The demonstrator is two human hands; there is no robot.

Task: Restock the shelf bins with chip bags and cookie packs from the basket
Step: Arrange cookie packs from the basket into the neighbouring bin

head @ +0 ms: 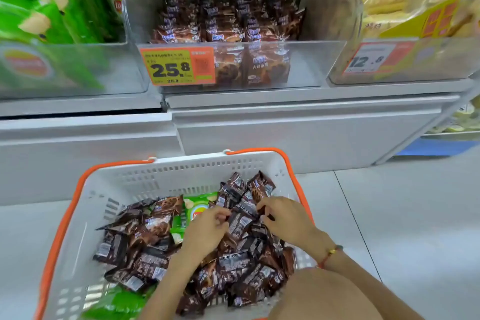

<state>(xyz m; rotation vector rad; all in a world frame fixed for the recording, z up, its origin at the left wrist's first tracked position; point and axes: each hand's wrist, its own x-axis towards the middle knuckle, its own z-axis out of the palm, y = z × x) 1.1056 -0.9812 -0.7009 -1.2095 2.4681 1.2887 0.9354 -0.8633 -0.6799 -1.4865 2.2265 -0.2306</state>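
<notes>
A white basket with orange rim [181, 169] stands on the floor, filled with several brown cookie packs [145, 254] and green chip bags [197, 206]. Both hands are down in the pile. My left hand [207, 228] has its fingers curled, pinching a brown cookie pack. My right hand [284, 218] grips another brown pack by its edge. Above, a clear shelf bin [306, 62] holds rows of the same brown cookie packs [228, 21]. A bin to its left [124, 65] holds green chip bags [52, 15].
An orange price tag reading 25.8 [178, 66] hangs on the cookie bin. At right, a bin [428, 65] holds yellow packs. A grey shelf base [285, 127] runs between the bins and the basket. My knee [322, 296] is at the bottom right.
</notes>
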